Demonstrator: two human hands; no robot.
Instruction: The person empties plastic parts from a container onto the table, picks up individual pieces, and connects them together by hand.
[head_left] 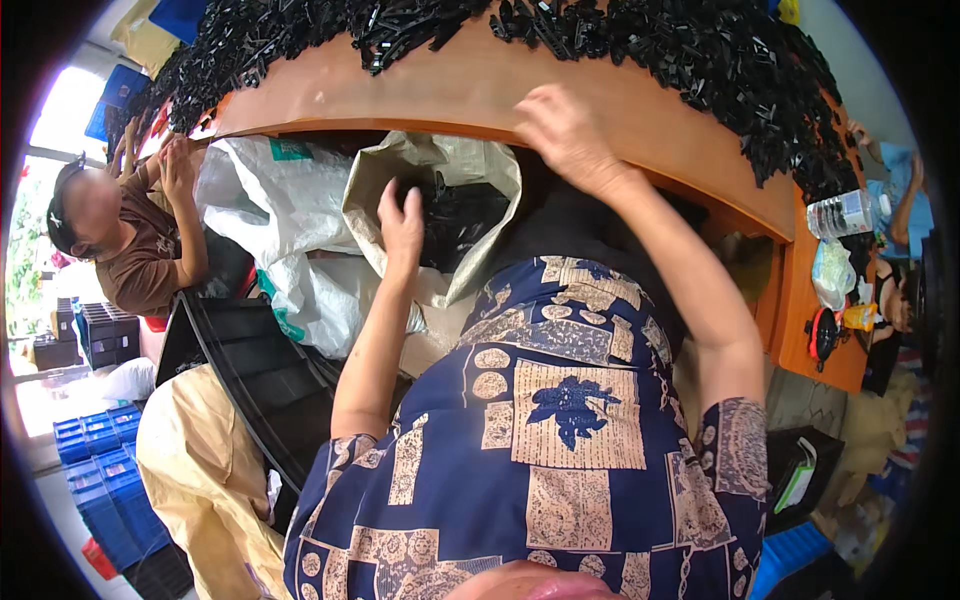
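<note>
My left hand [402,225] is over the mouth of a pale woven sack [368,190], its thumb and fingers apart and nothing between them. Inside the sack lies a heap of small black parts [465,218]. My right hand [565,130] is raised above the front edge of the orange-brown table [400,98]. Its fingers are loosely bent and a little blurred, with nothing seen in them. Along the far side of the table are large piles of slim black plastic pieces [690,60].
White plastic sacks [290,210] stand left of the open sack, beside a black crate [255,350]. A person in a brown shirt [150,255] sits at the left. A water bottle [845,215] and a tape roll [823,335] lie at the table's right end. Blue bins [110,480] are stacked lower left.
</note>
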